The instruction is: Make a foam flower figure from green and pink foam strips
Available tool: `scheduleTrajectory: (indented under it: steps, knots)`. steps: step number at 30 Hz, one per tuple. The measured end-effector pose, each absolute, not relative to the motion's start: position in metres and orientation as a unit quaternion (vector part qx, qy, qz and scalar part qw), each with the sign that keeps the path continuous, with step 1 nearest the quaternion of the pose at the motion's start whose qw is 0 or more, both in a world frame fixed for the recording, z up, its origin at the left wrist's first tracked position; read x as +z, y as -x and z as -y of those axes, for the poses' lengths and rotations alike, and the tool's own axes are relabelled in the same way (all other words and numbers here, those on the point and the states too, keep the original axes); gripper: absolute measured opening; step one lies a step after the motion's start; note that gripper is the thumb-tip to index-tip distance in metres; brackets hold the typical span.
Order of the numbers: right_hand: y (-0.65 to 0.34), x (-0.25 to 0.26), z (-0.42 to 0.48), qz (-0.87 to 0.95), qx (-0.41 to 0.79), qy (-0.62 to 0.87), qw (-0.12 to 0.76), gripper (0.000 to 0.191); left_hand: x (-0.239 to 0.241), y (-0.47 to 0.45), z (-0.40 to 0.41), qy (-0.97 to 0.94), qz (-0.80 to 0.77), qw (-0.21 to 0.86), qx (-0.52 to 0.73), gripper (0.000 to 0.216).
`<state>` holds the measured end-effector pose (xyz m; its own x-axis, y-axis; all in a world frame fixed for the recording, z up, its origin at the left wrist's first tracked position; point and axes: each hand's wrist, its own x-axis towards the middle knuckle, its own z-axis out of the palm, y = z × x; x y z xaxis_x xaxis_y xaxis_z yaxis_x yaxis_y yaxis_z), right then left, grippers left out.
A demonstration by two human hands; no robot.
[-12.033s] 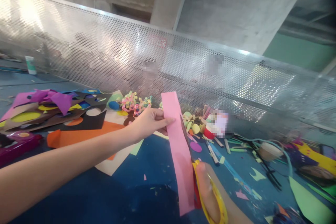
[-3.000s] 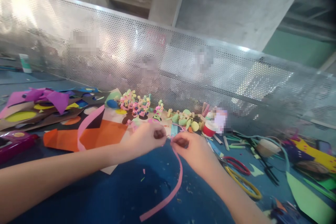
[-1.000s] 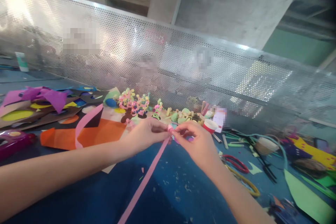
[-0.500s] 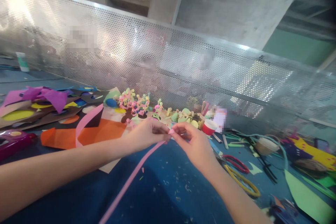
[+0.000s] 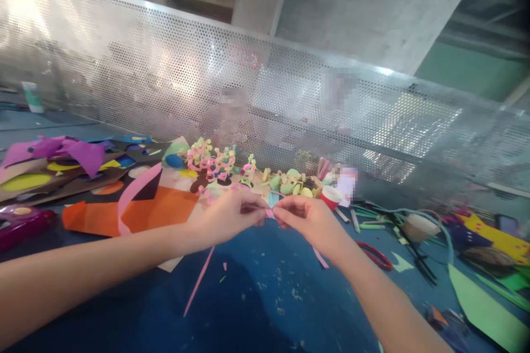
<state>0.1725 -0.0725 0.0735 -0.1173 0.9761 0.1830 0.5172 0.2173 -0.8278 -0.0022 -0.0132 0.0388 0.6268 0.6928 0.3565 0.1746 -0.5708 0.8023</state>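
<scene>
My left hand (image 5: 232, 215) and my right hand (image 5: 308, 220) meet fingertip to fingertip above the blue table. Both pinch a narrow pink strip (image 5: 269, 213), and a short bit of it shows between them. One pink length hangs below my left hand, slanting down to the left; another pink end pokes out under my right wrist. Whether these are one piece is hidden by the fingers. Beyond the hands stand small curly pink and green paper figures (image 5: 223, 164) on dark round bases. The red-handled scissors (image 5: 375, 255) lie partly covered by my right forearm.
Orange sheet (image 5: 165, 210), purple paper (image 5: 85, 155) and a magenta tool (image 5: 22, 226) lie left. A red and white cup (image 5: 331, 197) stands past my right hand. Green paper (image 5: 484, 303) and cords lie right. A perforated metal screen (image 5: 290, 94) runs behind, people blurred beyond it.
The long pink strip that ran to the bottom edge now ends higher and looks thinner. A pink end shows under my right wrist, and my right forearm now covers the yellow scissor handle.
</scene>
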Motion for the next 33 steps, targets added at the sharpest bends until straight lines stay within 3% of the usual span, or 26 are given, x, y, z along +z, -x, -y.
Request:
scheduleTrajectory:
  steps: [8,13,23,33]
  knots:
    - [-0.172,0.079,0.077,0.706,0.225,0.589,0.322,0.012,0.043,0.001,0.017,-0.801,-0.257,0.433,0.322,0.025]
    - [-0.176,0.076,0.077,0.722,0.243,0.562,0.321,0.016,0.042,0.0,0.014,-0.786,-0.237,0.483,0.304,0.027]
    - [-0.177,0.079,0.079,0.723,0.248,0.568,0.303,0.016,0.045,0.006,0.008,-0.643,-0.203,0.706,0.217,0.023]
    - [-0.176,0.077,0.076,0.724,0.244,0.587,0.267,0.015,0.035,0.002,-0.001,-0.675,-0.234,0.67,0.201,0.024]
